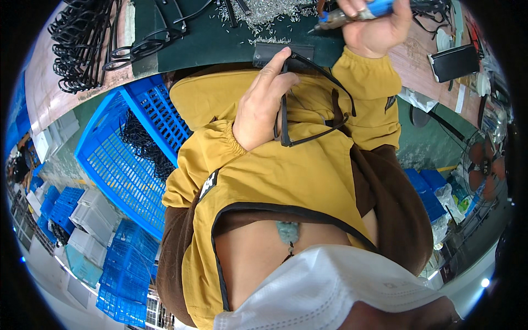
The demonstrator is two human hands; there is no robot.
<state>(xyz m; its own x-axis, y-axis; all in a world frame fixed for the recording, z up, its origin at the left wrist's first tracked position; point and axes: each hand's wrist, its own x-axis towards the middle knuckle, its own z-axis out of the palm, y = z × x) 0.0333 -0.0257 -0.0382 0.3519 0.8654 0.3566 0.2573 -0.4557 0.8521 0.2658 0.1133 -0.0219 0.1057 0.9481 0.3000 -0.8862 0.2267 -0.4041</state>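
White mask, glasses in left hand

From where I stand, taking twelve as straight ahead of the wearer, a black eyeglass frame is held at twelve o'clock in the left hand. Its front stands edge-on, and its arms are unfolded: the far one slants toward four o'clock, the near one toward two. The far corner meets a dark, oblong block lying crosswise at the table's near edge. At one o'clock, the right hand grips a blue screwdriver, tilted, its slim tip pointing toward eight, apart from frame and block.
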